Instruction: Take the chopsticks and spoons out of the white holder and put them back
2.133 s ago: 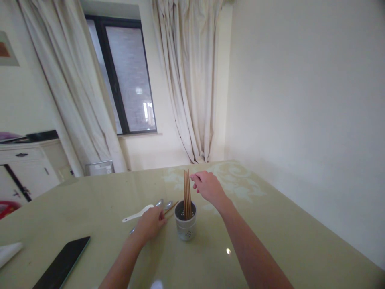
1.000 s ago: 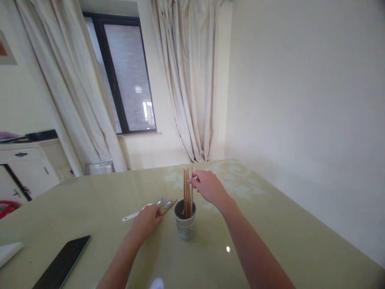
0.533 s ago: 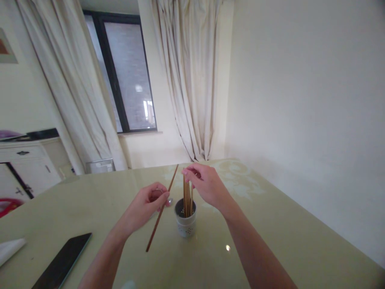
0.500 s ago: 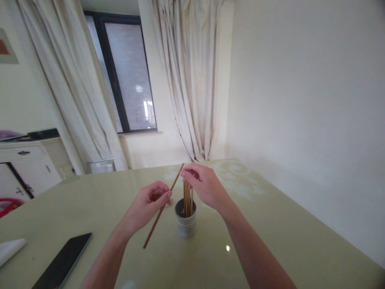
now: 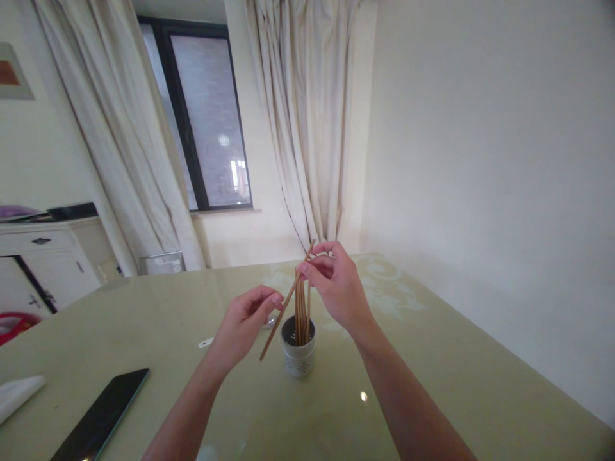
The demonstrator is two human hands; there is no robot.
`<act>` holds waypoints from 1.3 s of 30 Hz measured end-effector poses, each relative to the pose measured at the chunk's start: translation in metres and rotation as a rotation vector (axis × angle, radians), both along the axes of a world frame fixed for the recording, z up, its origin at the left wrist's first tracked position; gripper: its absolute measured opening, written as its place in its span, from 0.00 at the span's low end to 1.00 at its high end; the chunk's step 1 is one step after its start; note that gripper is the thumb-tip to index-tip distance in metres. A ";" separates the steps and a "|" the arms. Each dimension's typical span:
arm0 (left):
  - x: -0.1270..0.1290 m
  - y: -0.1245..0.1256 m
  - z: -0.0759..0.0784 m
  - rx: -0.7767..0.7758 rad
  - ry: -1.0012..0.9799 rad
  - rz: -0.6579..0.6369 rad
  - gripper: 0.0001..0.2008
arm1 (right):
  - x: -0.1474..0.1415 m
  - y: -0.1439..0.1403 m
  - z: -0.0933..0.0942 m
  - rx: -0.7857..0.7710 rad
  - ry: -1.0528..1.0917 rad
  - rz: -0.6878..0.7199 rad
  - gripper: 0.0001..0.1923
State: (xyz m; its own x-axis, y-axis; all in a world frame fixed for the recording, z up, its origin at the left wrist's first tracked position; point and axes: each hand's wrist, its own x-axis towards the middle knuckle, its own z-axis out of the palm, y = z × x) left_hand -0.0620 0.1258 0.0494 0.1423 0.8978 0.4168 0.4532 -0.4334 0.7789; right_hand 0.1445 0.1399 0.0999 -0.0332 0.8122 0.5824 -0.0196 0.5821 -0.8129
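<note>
Both hands meet over the middle of the glossy table (image 5: 432,384) around one loose chopstick (image 5: 284,306). Right hand (image 5: 336,288) pinches its upper end between thumb and fingertips, closed on the stick just below the top. Left hand (image 5: 245,320) is loosely curled, its fingertips at or just beside the stick's middle; whether it truly grips cannot be told. The stick slants through the air, its high end to the far right and its low end down to the near left, just left of the white holder (image 5: 298,355).

That holder stands upright on the table, a small perforated cup with a bundle of chopsticks (image 5: 302,307) standing nearly vertical in it. The loose stick's upper part crosses just in front of their tops.

By its look the stick is thin, stiff wood, very light and smooth, so it would likely pivot or slip in a one-point pinch; a hold near the thick upper end, with a second support lower down, seems the steadier way to guide it. The holder looks light too and could tip if nudged sideways.

Behind the left hand a white spoon (image 5: 206,343) peeks out on the table, mostly hidden. At the near left lies a dark phone (image 5: 103,416), and a folded white napkin (image 5: 19,394) sits at the left edge.
</note>
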 end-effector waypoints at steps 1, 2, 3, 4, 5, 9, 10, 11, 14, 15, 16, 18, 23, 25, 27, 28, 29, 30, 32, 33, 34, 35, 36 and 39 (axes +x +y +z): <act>-0.006 0.005 -0.008 -0.035 0.126 0.048 0.19 | 0.004 0.000 0.002 0.029 -0.014 -0.056 0.14; -0.012 0.011 -0.017 -0.077 0.274 0.115 0.18 | 0.008 0.000 0.004 0.060 -0.039 -0.116 0.13; -0.017 0.017 -0.029 -0.120 0.437 0.195 0.15 | 0.013 0.000 0.006 0.088 -0.075 -0.174 0.13; -0.022 0.022 -0.041 -0.164 0.595 0.278 0.12 | 0.018 0.001 0.007 0.108 -0.119 -0.225 0.12; -0.027 0.026 -0.053 -0.213 0.726 0.334 0.10 | 0.022 0.003 0.007 0.117 -0.165 -0.266 0.11; -0.034 0.034 -0.087 -0.346 0.935 0.390 0.08 | 0.029 0.012 -0.001 0.047 -0.366 -0.333 0.11; -0.035 0.035 -0.091 -0.359 0.938 0.393 0.07 | 0.028 0.015 -0.005 0.009 -0.432 -0.338 0.11; -0.035 0.035 -0.093 -0.368 0.936 0.396 0.07 | 0.027 0.017 -0.008 -0.033 -0.503 -0.341 0.10; -0.038 0.036 -0.095 -0.393 0.923 0.397 0.07 | 0.025 0.023 -0.016 -0.148 -0.694 -0.352 0.03; -0.040 0.037 -0.096 -0.400 0.914 0.394 0.07 | 0.025 0.024 -0.017 -0.174 -0.734 -0.366 0.01; -0.042 0.038 -0.096 -0.406 0.904 0.390 0.08 | 0.025 0.024 -0.018 -0.191 -0.760 -0.385 0.03; -0.046 0.041 -0.098 -0.411 0.885 0.370 0.07 | 0.026 0.023 -0.016 -0.202 -0.784 -0.424 0.06; -0.050 0.044 -0.104 -0.391 0.854 0.268 0.04 | 0.025 0.016 -0.009 -0.152 -0.755 -0.421 0.06; -0.049 0.044 -0.106 -0.389 0.833 0.229 0.04 | 0.023 0.013 -0.006 -0.131 -0.731 -0.392 0.06; -0.048 0.043 -0.105 -0.389 0.808 0.210 0.05 | 0.021 0.009 -0.005 -0.106 -0.708 -0.360 0.06; -0.048 0.042 -0.102 -0.388 0.795 0.208 0.05 | 0.019 0.008 -0.004 -0.093 -0.701 -0.344 0.06; -0.049 0.042 -0.098 -0.386 0.783 0.211 0.06 | 0.018 0.007 -0.004 -0.079 -0.695 -0.329 0.06; -0.051 0.041 -0.092 -0.382 0.776 0.217 0.07 | 0.017 0.006 -0.003 -0.065 -0.691 -0.317 0.06; -0.053 0.039 -0.072 -0.346 0.712 0.225 0.10 | 0.013 0.003 -0.003 -0.042 -0.682 -0.294 0.06; -0.053 0.036 -0.060 -0.303 0.637 0.211 0.11 | 0.010 0.002 -0.002 -0.028 -0.672 -0.283 0.07; -0.052 0.032 -0.047 -0.242 0.521 0.185 0.13 | 0.007 0.000 -0.002 -0.010 -0.657 -0.270 0.08; -0.050 0.026 -0.033 -0.167 0.376 0.132 0.13 | 0.003 -0.002 -0.001 0.012 -0.635 -0.256 0.09; -0.046 0.020 -0.020 -0.093 0.231 0.066 0.13 | -0.001 -0.005 0.000 0.036 -0.609 -0.236 0.10; -0.028 -0.004 0.013 0.013 0.048 -0.098 0.12 | -0.015 -0.017 0.003 0.094 -0.552 -0.141 0.12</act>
State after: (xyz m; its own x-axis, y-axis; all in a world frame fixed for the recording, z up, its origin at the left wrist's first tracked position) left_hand -0.0898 0.1214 0.0622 0.2494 0.8731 0.4189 0.4445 -0.4875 0.7515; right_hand 0.1300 0.1226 0.1029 -0.2482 0.7766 0.5791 0.4759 0.6184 -0.6253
